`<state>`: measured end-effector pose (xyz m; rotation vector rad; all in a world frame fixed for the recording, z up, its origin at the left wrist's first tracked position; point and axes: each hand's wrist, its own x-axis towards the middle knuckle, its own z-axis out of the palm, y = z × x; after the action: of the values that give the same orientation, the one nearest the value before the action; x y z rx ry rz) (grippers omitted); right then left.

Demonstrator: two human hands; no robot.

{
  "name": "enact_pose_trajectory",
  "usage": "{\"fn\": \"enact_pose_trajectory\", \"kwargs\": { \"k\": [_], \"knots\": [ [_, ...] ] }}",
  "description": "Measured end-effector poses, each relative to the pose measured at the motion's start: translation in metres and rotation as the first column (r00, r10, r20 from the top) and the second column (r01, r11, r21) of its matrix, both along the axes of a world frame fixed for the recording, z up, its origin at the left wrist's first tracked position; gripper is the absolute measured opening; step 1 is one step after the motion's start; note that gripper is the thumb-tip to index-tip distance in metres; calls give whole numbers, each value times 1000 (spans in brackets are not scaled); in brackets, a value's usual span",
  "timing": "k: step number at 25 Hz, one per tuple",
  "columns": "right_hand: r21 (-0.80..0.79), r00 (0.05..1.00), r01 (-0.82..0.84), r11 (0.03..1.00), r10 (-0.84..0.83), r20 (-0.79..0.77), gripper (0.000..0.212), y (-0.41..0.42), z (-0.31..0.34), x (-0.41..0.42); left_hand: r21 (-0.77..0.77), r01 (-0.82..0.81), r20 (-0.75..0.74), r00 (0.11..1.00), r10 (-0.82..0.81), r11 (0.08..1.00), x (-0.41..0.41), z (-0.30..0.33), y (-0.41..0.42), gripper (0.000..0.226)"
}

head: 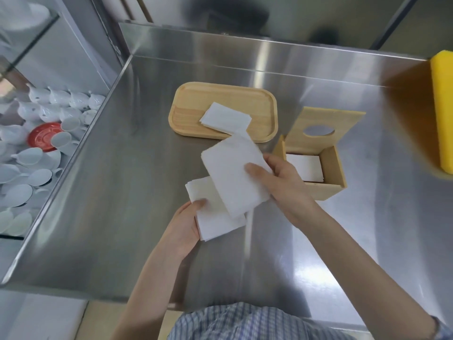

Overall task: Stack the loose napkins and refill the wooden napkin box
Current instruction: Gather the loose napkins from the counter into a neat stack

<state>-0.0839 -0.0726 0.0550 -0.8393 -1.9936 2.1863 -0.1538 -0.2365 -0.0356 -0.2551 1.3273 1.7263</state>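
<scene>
My left hand [182, 228] grips a small stack of white napkins [215, 220] by its near-left edge, above the steel counter. My right hand [284, 182] holds a second white napkin [232, 173], tilted, overlapping the top of that stack. Just right of my right hand stands the open wooden napkin box [331, 168] with a few white napkins [307, 168] lying flat inside. Its lid [323, 123], with an oval hole, leans up behind it. More loose napkins [225, 117] lie on the wooden tray [196, 104] beyond my hands.
The steel counter [122, 192] has a raised back edge. A yellow sponge [442, 111] lies at the far right. Left of the counter, lower down, sit several white cups [36, 153] and a red saucer [44, 137].
</scene>
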Motion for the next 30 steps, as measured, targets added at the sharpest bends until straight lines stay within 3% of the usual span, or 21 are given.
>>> {"fn": "enact_pose_trajectory", "kwargs": {
  "k": [2,4,8,13,20,30],
  "knots": [
    [-127,999,-37,991,41,30,15,-7,-7,15,20,4,6,1000,-4,1000,7,2,3,25],
    [-137,992,-72,988,85,90,22,-13,-19,26,25,33,2,999,-33,999,16,7,6,29],
    [-1,985,-29,1000,29,168,17,-21,-37,40,38,131,-27,991,-130,991,34,13,9,38],
    [209,967,36,977,-87,239,14,-23,-48,50,97,77,14,997,-79,992,50,21,15,38],
    [314,968,-4,949,-75,240,17,-24,-53,61,109,57,68,996,-65,992,61,21,18,41],
    [364,972,-57,930,-31,232,25,-17,-50,69,74,94,-18,996,-93,993,65,17,19,32]
  ]
}}
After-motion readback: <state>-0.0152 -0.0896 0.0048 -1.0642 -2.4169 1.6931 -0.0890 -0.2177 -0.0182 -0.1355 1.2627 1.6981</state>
